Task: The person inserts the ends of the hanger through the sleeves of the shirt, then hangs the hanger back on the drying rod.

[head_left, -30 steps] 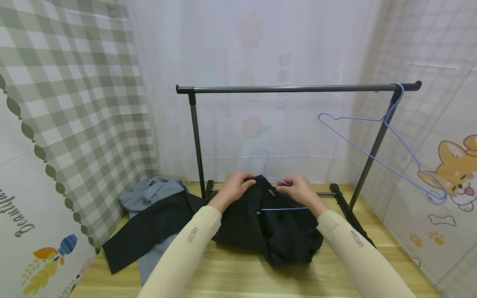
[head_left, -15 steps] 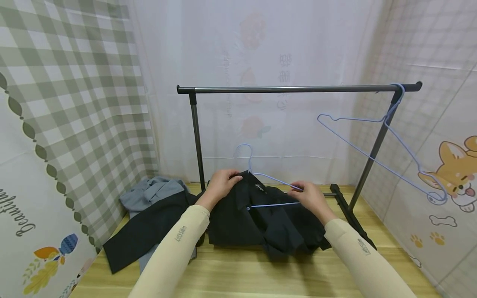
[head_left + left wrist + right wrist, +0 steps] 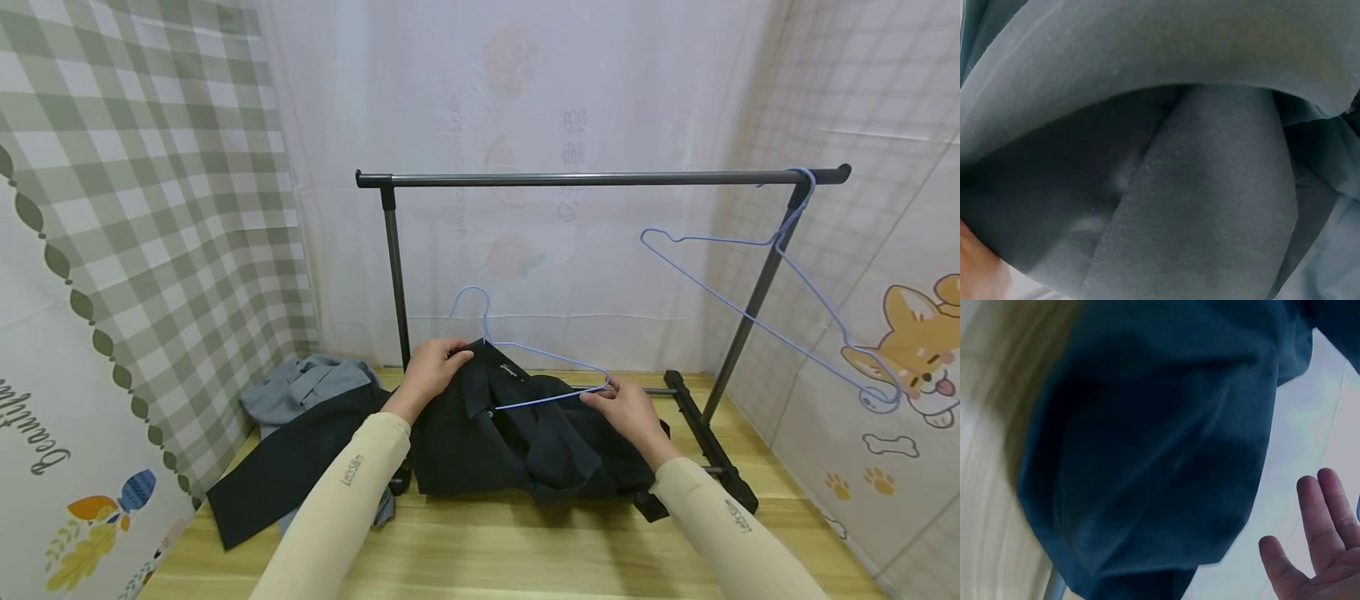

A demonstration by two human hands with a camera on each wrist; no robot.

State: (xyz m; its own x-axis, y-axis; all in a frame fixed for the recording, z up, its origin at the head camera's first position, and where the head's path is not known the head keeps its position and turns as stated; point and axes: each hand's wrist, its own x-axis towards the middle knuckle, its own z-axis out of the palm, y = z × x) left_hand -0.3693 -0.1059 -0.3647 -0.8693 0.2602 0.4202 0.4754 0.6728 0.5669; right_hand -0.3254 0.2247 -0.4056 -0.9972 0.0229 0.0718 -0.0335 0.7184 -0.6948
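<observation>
A black collared shirt (image 3: 480, 454) with a button is held up over the wooden table in the head view. My left hand (image 3: 427, 377) pinches its collar, thumb in front. A blue wire hanger (image 3: 551, 356) has its hook sticking up past the collar and its left part hidden inside the shirt. At the hanger's bare right end, my right hand (image 3: 632, 417) pinches the wire, outside the cloth. Dark shirt cloth (image 3: 1197, 200) fills the left wrist view. In the right wrist view, several spread fingers (image 3: 1319, 519) show beside the hanging shirt.
A metal clothes rack (image 3: 592, 179) stands behind the shirt, with a second blue hanger (image 3: 712, 240) on its bar at the right. Grey-blue clothing (image 3: 311, 387) lies at the left under a black sleeve (image 3: 300, 458). Patterned curtains (image 3: 150, 167) surround the table (image 3: 480, 558).
Both hands have parted: the left, with collar and hook, has shifted left, and the right has slid along the hanger to its right end. More of the hanger now shows outside the shirt.
</observation>
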